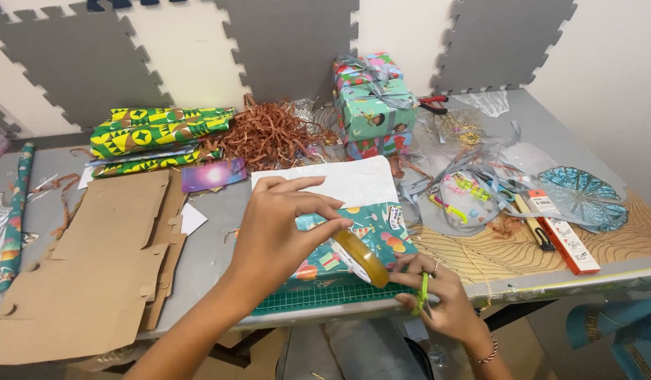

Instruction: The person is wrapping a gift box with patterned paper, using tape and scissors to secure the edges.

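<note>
My left hand point(273, 236) pinches a roll of clear tape point(364, 259) by its rim, just above the table's front edge. My right hand point(449, 299) is right next to the roll and grips green-handled scissors point(422, 294); their blades are hidden. Under both hands lies a parcel in teal party-pattern paper point(385, 236), resting on a green cutting mat point(318, 297). A white sheet point(339, 181) lies behind the parcel.
Flattened cardboard point(93, 274) covers the left of the grey table point(213, 246). At the back are folded green-yellow paper point(156, 130), brown shredded paper point(269, 134) and stacked wrapped gifts point(371, 105). Silver ribbons point(473, 179), a red box point(565, 236) and a teal disc point(586, 197) lie right.
</note>
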